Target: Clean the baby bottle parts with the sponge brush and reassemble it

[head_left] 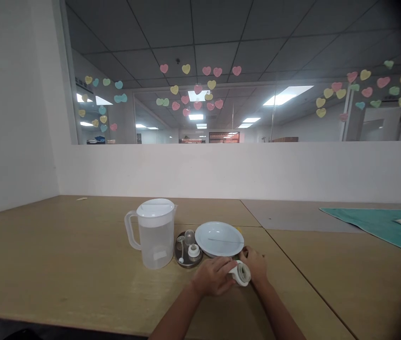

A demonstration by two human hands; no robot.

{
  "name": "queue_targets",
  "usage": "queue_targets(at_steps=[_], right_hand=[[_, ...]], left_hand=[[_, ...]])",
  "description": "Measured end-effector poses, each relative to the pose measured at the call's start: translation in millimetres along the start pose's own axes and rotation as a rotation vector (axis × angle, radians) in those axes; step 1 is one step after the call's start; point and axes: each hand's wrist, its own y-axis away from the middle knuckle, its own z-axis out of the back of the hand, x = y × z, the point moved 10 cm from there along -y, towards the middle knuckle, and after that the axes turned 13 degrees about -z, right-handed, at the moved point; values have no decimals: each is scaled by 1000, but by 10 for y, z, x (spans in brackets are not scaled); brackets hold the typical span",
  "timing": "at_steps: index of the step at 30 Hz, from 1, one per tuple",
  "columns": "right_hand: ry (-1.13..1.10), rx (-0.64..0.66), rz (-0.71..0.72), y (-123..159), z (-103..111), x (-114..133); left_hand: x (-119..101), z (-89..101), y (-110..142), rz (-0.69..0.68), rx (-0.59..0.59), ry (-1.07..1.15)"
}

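Observation:
My left hand (214, 277) is closed around a white bottle (243, 273), tilted so that its round open mouth faces me. Close beside it, my right hand (255, 265) has its fingers curled at the right edge of a pale blue bowl (218, 228). A thin, straight rod (223, 241) runs over the bowl towards those fingers, which seem to pinch its end. Left of the bowl, a round metal tray (186, 263) carries a clear dome cap (189, 237), a white bottle collar (194, 251) and a small straw with a white ball end (181, 250).
A translucent lidded pitcher (157, 241) with its handle to the left stands beside the tray. A teal cloth (370, 224) with a pale paper lies at the right. Seams cross the wooden table (62, 264). Behind it is a white wall (200, 172) with a window above.

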Motion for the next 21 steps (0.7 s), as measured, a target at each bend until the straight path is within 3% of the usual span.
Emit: queue_targets(at_steps=[7,14,21], right_hand=[[-170,-221,159,54,261,98],[-355,-184,164,-14,210,22],[-644,-142,18,-60,240,-142]], left_hand=[[265,-29,229,217,-70,176],[480,-9,416,396,-122,275],[539,-24,478,418,-30,262]])
